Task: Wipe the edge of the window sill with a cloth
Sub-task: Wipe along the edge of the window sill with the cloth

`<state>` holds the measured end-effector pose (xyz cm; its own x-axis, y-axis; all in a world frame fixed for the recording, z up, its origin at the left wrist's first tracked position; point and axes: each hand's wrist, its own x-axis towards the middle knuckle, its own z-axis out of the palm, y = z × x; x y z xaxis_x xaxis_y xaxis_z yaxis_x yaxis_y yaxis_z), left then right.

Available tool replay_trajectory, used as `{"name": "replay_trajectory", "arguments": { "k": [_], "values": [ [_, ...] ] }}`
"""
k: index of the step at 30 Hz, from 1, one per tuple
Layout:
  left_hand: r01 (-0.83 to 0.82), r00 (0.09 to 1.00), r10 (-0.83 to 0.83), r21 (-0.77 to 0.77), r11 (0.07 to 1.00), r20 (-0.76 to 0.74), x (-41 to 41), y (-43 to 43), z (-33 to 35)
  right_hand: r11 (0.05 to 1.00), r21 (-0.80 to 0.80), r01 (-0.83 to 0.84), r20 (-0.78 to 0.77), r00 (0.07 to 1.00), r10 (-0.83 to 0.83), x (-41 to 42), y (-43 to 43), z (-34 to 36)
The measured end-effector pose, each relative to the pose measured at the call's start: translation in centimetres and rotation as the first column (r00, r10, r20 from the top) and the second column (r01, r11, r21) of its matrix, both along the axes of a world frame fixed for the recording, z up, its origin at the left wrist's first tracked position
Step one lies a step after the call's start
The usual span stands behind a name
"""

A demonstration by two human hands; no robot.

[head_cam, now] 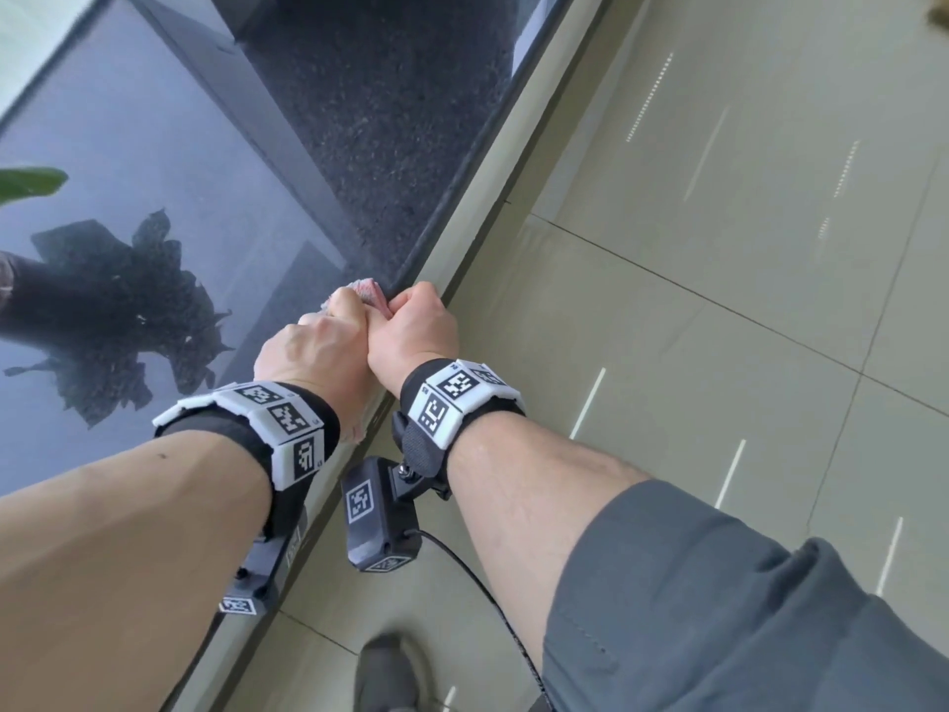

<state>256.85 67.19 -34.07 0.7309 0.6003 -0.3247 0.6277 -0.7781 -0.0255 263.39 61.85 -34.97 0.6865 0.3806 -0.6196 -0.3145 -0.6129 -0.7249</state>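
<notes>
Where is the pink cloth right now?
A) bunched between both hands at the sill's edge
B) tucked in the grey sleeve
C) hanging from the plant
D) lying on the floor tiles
A: the pink cloth peeks out where the left hand and right hand close together at the front edge of the dark window sill.

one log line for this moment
step: wiping sill edge | left hand: shut on cloth | right hand: shut on cloth | hands touching

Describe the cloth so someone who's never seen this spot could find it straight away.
Follow the dark speckled stone window sill down its front edge to where the left hand and right hand meet. The bunched pink and white cloth pokes out between them, the only soft, pale thing against the black stone.
</notes>
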Motion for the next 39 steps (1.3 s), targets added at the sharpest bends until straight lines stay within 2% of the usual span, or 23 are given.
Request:
{"name": "replay_trajectory", "arguments": {
  "k": [6, 10, 20, 24, 30, 36, 39],
  "values": [
    [0.029, 0.999, -0.030, -0.029, 0.999, -0.012, 5.2, 0.6, -0.6, 1.000, -0.028, 0.010, 0.024, 1.000, -0.010, 5.1, 0.3, -0.5],
    [-0.005, 0.996, -0.001, -0.068, 0.998, -0.087, 9.0, 1.7, -0.6, 0.997, -0.078, -0.004, 0.032, 0.999, 0.006, 9.1, 1.5, -0.6],
    [0.095, 0.995, -0.094, -0.035, 0.995, 0.037, 20.8, 6.0, 0.5, 0.993, -0.113, 0.028, 0.094, 0.995, -0.017, 21.1, 5.7, 0.7],
    [0.134, 0.991, -0.133, -0.034, 0.990, 0.032, 24.4, 6.3, 0.7, 0.991, -0.120, 0.052, 0.117, 0.992, -0.038, 24.4, 6.1, 0.6],
    [0.113, 0.989, -0.112, -0.009, 0.994, 0.092, 29.3, 7.4, 0.4, 0.991, -0.123, 0.052, 0.110, 0.993, -0.039, 29.4, 7.2, 0.4],
    [0.052, 0.996, -0.050, -0.021, 0.998, 0.075, 34.6, 7.3, -0.5, 0.990, -0.143, 0.003, 0.083, 0.997, 0.009, 34.9, 7.3, -0.1],
    [0.026, 0.999, -0.028, -0.035, 0.999, -0.037, 37.1, 7.6, -0.5, 0.992, -0.126, -0.027, 0.050, 0.998, 0.033, 37.5, 7.7, -0.1]
  ]
}}
